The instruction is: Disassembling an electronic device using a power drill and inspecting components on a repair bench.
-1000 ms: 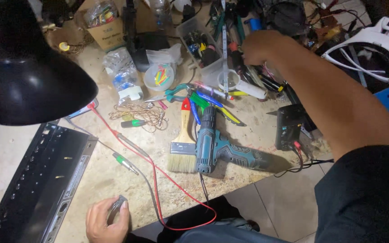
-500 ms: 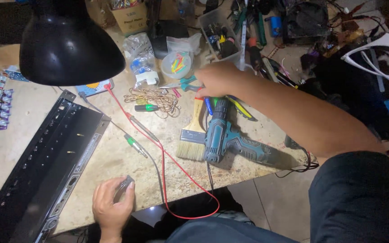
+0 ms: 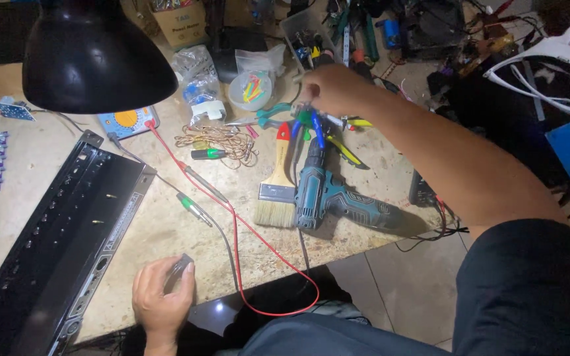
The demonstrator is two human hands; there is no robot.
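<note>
Blue-handled pliers [image 3: 316, 128] lie just under the right hand [image 3: 328, 89], handles pointing back toward the person; fingers curl down, grip unclear.

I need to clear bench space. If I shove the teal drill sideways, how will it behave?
The drill lies on its side, so it probably slides rather than rolls. Its thick body suggests it is heavy for its size. The brush lies right against it and would likely get pushed along.

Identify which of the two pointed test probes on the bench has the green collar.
The probe lying nearer the left hand, on the grey lead. The other probe, just beyond it, is plain grey and on the red lead.
</note>
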